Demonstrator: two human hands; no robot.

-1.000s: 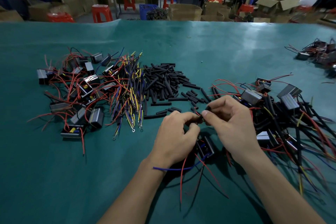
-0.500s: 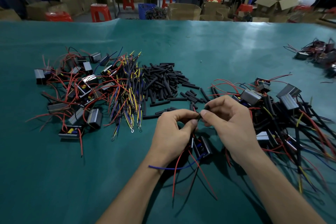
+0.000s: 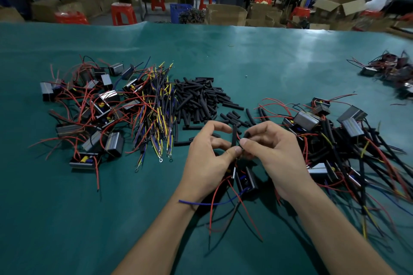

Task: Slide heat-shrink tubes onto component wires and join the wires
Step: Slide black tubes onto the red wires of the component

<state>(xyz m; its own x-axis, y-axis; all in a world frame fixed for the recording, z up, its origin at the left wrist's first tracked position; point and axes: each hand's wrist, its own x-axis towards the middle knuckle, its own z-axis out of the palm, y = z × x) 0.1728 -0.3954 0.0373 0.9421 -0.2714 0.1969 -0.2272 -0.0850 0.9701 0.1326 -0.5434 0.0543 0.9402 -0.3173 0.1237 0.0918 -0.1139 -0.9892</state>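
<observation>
Both hands (image 3: 241,154) pinch a black heat-shrink tube (image 3: 234,136) over the component (image 3: 245,182).

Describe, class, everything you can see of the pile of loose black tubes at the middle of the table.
The pile of black tubes lies on the green table cover, between the bundle of coloured wires and the finished components. The pieces are short, matte, hollow-looking sleeves, like rubbery plastic, heaped crosswise at all angles. Strays trail off toward the hands. One tube stands upright, pinched by the left hand, with the right hand pinching beside it.
</observation>
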